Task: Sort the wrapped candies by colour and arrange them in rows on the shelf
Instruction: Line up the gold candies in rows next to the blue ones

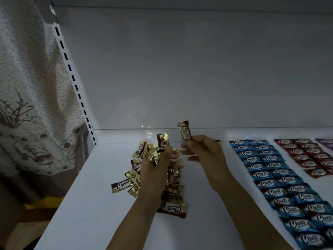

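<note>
My left hand [158, 166] is curled round a gold bunch [162, 141], right above the gold pile [126, 184] — that pile's lying loose on the shelf [86, 204], left of middle. Right hand [203, 150] pinches one gold candy [185, 131] upright, just right of the bunch. Blue rows [281, 179] run near to far on the right, red rows [310, 156] right of those — a few purple ones [326, 142] at the far right edge.

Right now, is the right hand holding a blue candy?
No, the right hand pinches a gold candy, held upright above the shelf.
</note>
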`<move>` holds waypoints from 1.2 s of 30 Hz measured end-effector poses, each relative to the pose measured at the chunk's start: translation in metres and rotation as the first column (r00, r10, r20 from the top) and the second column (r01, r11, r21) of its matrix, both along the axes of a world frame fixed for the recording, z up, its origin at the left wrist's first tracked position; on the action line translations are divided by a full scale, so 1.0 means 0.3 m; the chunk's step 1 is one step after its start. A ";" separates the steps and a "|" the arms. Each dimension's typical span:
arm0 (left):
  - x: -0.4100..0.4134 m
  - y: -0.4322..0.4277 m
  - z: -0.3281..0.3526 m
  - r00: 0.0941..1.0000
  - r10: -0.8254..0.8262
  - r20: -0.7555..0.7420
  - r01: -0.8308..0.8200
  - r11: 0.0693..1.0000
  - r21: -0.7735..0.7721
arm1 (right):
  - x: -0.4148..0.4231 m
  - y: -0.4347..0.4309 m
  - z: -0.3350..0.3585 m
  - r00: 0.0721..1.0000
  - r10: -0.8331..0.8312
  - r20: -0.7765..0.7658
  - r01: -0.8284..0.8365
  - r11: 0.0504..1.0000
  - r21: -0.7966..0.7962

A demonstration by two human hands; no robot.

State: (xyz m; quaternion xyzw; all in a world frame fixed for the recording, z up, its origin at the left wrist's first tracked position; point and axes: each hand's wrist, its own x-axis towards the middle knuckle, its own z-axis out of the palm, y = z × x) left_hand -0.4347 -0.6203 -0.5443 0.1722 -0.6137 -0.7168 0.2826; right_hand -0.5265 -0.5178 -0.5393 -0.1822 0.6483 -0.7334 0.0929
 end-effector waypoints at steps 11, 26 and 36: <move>-0.003 -0.008 -0.004 0.997 0.053 0.059 -0.055 0.998 0.036 | -0.094 0.095 -0.084 0.899 -0.107 -0.424 0.424 0.455 0.783; -0.004 -0.002 -0.005 0.995 0.081 0.066 -0.077 0.995 -0.057 | -0.106 0.076 -0.126 0.760 0.262 -0.595 0.432 0.481 0.763; -0.006 -0.002 -0.013 0.991 0.095 0.090 -0.088 0.993 -0.078 | -0.121 0.054 -0.144 0.765 0.196 -0.613 0.451 0.516 0.728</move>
